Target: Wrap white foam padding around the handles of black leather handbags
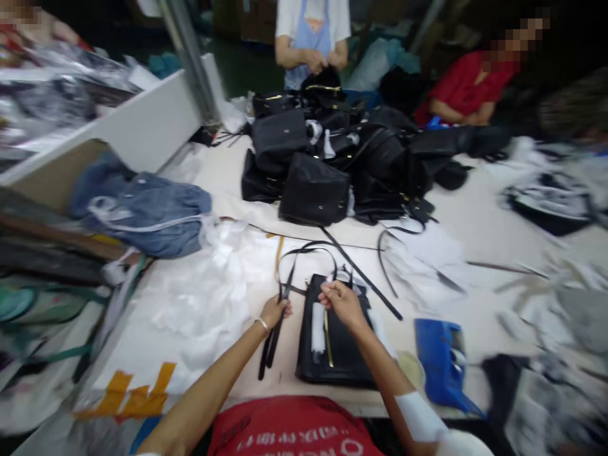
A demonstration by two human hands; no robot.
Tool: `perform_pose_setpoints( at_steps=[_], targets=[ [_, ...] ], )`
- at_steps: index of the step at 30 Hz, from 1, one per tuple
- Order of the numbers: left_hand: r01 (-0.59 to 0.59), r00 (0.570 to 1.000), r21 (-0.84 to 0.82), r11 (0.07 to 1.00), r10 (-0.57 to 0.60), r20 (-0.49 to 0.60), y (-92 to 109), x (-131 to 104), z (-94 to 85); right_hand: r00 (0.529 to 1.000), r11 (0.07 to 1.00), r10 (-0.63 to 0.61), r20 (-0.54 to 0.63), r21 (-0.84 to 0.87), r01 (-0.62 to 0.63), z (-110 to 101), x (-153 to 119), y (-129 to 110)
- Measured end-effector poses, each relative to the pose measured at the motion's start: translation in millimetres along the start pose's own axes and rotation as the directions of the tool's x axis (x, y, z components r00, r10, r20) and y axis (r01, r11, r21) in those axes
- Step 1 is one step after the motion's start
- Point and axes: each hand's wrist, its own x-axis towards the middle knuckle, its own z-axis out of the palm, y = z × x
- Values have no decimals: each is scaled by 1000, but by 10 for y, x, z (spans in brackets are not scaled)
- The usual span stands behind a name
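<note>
A black bag [349, 345] lies flat on the table in front of me, with a gold zipper and a white wrapped piece [318, 329] on its face. To the left of the bag, my left hand [276, 311] is closed round black straps [274, 345], whose ends hang below it and whose loops arch above. My right hand [342, 303] is over the bag's upper part, thumb and fingers pinched together near the top of the white piece. What sits between those fingertips is too small to make out.
Black bags [313, 190] are piled across the table's far side, where a person [313, 38] stands handling one. Another person in red [468, 88] is at the far right. Denim bag [161, 209] and white wrapping [204, 297] lie left; a blue pouch [434, 361] lies right.
</note>
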Motion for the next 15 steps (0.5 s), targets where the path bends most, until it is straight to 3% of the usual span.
perform_pose_setpoints(
  at_steps=[2,5,7,9,11,13,15],
  targets=[
    [-82,997,123,989,82,2,39,49,16,995,995,-33,-99,-98,23,-305,-381,82],
    [-239,967,310,920,254,-7,6,106,12,948,984,16,-319,-163,-71,-771,-1005,366],
    [-375,880,563,737,474,-34,-94,77,-31,854,967,67,-515,-177,-183,-1078,-1422,625],
    [-405,797,717,568,603,-27,-241,-7,-117,715,925,97,-692,-203,-322,-1363,-1771,886],
    [-391,781,760,520,624,-25,-408,-133,-232,605,853,137,-784,-217,-474,-1596,-2004,1115],
    [-371,790,766,524,613,-37,-571,-311,-347,596,749,226,-770,-253,-612,-1754,-2119,1306],
    [-345,802,770,537,594,-56,-720,-549,-438,647,606,338,-683,-368,-705,-1836,-2141,1487]
  ],
)
